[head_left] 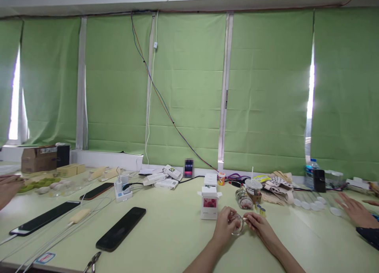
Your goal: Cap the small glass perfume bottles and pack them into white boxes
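Observation:
My left hand (225, 224) is closed round a small clear round container (237, 224) above the pale green table. My right hand (258, 225) meets it from the right, its fingers pinched at the container's edge on something small that I cannot make out. A white box with a red picture (209, 203) stands open just behind my left hand. Beyond my hands lie a row of clear round containers (244, 199) and small yellow rolls (260, 209).
Several phones (121, 228) and cables lie on the left, with a power strip (122, 192) behind. A lidded cup (253, 190) stands behind my hands. Other people's hands (357, 211) (8, 189) rest at both sides. Pliers (92, 262) lie at the front edge.

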`<state>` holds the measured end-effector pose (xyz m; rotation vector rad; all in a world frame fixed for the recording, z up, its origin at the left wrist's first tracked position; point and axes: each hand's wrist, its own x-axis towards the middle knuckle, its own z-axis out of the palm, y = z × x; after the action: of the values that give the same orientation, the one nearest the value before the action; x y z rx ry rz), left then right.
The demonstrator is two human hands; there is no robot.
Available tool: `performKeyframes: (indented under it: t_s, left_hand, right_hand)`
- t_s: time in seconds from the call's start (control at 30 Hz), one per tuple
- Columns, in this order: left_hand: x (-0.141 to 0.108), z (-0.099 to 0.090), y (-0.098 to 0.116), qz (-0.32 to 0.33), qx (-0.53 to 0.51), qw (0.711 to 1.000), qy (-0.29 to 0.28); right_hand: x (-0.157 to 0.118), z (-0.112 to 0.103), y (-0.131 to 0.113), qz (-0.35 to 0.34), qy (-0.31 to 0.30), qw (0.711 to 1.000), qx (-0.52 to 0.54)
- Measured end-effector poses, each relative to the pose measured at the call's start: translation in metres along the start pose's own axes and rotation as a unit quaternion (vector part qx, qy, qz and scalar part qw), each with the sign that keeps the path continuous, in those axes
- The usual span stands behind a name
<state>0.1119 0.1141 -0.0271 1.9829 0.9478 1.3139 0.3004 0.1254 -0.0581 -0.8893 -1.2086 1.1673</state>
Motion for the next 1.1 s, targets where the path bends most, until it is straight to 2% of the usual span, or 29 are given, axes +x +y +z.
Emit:
performKeyframes:
  t_s: [0.3,0.67,0.87,1.1]
  left_hand:
    - [0.000,-0.002,0.007,-0.004,0.009,1.000,-0.001]
    - [0.000,-0.002,0.005,0.006,-0.004,1.000,0.007]
    - [0.000,-0.003,0.004,0.015,-0.017,1.000,-0.004]
    - [-0.001,-0.006,0.005,0.023,-0.017,0.999,-0.020]
  right_hand:
    - [-0.003,0.002,-0.003,-0.001,-0.008,1.000,0.002]
    - [-0.008,0.006,-0.010,-0.001,-0.023,1.000,-0.021]
    - [-0.010,0.007,-0.013,-0.010,-0.032,0.999,-0.042]
    - [-0.010,0.010,-0.012,0.012,-0.034,0.997,-0.066]
